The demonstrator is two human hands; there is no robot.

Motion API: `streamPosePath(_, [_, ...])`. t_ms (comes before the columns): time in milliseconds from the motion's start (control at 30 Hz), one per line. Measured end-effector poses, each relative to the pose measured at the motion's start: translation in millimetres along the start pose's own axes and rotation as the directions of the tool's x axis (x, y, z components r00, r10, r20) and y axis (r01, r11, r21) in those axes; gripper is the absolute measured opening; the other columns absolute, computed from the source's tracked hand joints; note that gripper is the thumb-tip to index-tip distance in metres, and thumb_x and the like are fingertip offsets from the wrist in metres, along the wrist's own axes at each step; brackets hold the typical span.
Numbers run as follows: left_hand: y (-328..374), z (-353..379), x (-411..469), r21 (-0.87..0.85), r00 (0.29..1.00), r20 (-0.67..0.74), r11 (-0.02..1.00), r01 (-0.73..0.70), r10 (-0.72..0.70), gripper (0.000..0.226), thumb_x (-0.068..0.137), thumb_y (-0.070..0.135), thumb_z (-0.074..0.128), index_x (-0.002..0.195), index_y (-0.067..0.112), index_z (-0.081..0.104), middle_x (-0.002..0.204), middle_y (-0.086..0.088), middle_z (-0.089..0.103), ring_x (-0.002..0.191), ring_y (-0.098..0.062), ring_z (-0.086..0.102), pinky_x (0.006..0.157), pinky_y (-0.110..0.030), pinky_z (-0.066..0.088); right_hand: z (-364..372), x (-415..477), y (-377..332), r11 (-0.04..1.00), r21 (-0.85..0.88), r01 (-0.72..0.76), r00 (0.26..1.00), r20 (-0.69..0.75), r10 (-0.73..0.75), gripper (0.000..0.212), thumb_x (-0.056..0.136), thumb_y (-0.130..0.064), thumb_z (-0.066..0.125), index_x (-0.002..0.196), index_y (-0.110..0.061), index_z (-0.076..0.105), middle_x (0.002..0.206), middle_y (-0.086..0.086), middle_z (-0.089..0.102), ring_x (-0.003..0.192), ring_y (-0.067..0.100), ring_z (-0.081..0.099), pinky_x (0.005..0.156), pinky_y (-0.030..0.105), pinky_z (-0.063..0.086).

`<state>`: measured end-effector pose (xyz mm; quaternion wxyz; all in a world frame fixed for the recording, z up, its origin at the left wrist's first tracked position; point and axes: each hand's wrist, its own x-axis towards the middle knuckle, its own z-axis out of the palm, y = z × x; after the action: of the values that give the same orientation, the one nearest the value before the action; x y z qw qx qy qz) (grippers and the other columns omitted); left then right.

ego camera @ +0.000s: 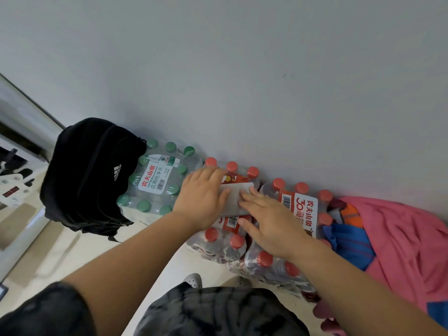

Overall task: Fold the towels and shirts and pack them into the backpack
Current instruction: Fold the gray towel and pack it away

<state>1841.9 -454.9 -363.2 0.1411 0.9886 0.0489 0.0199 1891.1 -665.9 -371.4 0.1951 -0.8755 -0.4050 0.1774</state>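
Observation:
A small folded grey towel [236,194] lies on top of a shrink-wrapped pack of red-capped water bottles [225,241]. My left hand [202,197] rests flat on its left part, fingers straight. My right hand [264,221] presses flat on its right part, fingers stretched out. A black backpack [89,175] stands to the left, leaning on a pack of green-capped bottles [157,180]. A pink garment [400,243] and a blue one [349,243] lie heaped at the right.
A second red-capped bottle pack [300,207] sits between the towel and the clothes heap. All packs stand against a pale wall [242,81]. Pale floor [80,251] stretches to the left; my shoes [194,280] show below.

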Motion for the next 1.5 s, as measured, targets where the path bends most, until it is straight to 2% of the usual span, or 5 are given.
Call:
streamPosePath(233, [2, 38, -3, 0.164, 0.991, 0.13, 0.987, 0.006, -0.027, 0.07, 0.099, 0.056, 0.013, 0.156, 0.019, 0.031, 0.163, -0.005, 0.03, 0.15, -0.026, 0.026, 0.122, -0.05, 0.014, -18, 19, 10, 0.969, 0.245, 0.011, 0.987, -0.157, 0.029, 0.049, 0.104, -0.048, 0.036, 0.144, -0.025, 0.054, 0.151, -0.009, 0.05, 0.141, 0.005, 0.038, 0.117, 0.024, 0.028])
streamPosePath(567, [5, 32, 2, 0.157, 0.987, 0.159, 0.988, 0.003, -0.028, 0.069, 0.099, 0.06, 0.026, 0.157, 0.022, 0.024, 0.156, 0.001, 0.04, 0.142, -0.024, 0.035, 0.12, -0.045, 0.021, 7, 46, 17, 0.992, -0.097, -0.078, 0.993, -0.1, 0.069, 0.058, 0.103, -0.045, 0.043, 0.156, -0.031, 0.028, 0.158, -0.006, 0.037, 0.154, 0.022, 0.012, 0.125, 0.047, 0.008])
streamPosePath(867, [-17, -26, 2, -0.231, 0.958, 0.284, 0.973, 0.025, 0.042, 0.087, 0.082, 0.042, 0.073, 0.153, 0.039, 0.023, 0.112, -0.001, 0.065, 0.1, -0.022, 0.06, 0.082, -0.032, 0.047, -18, 44, -15, 0.895, 0.447, 0.006, 0.986, -0.151, 0.069, 0.064, 0.089, -0.012, 0.069, 0.137, -0.049, 0.049, 0.128, -0.015, 0.05, 0.121, 0.003, 0.051, 0.107, 0.032, 0.046])
streamPosePath(1133, [-106, -101, -42, -0.676, 0.969, 0.217, 0.735, 0.061, 0.12, 0.08, 0.087, 0.027, 0.074, 0.144, 0.056, 0.027, 0.116, 0.023, 0.061, 0.103, 0.003, 0.061, 0.089, -0.02, 0.05, -37, 99, -127, 0.84, 0.54, 0.056, 0.972, -0.223, 0.079, 0.058, 0.089, -0.009, 0.073, 0.134, -0.042, 0.056, 0.126, -0.011, 0.06, 0.116, 0.005, 0.059, 0.105, 0.034, 0.049])
streamPosePath(1500, [-323, -228, -122, -0.814, 0.958, 0.235, 0.571, 0.101, 0.165, 0.038, 0.093, 0.012, 0.069, 0.118, 0.041, 0.065, 0.118, 0.014, 0.064, 0.102, -0.009, 0.063, 0.086, -0.024, 0.051, 9, 196, -319, 0.925, 0.376, -0.059, 0.989, -0.103, 0.105, 0.058, 0.091, -0.076, 0.026, 0.146, -0.059, 0.029, 0.144, -0.031, 0.035, 0.128, -0.015, 0.036, 0.104, 0.022, 0.034])
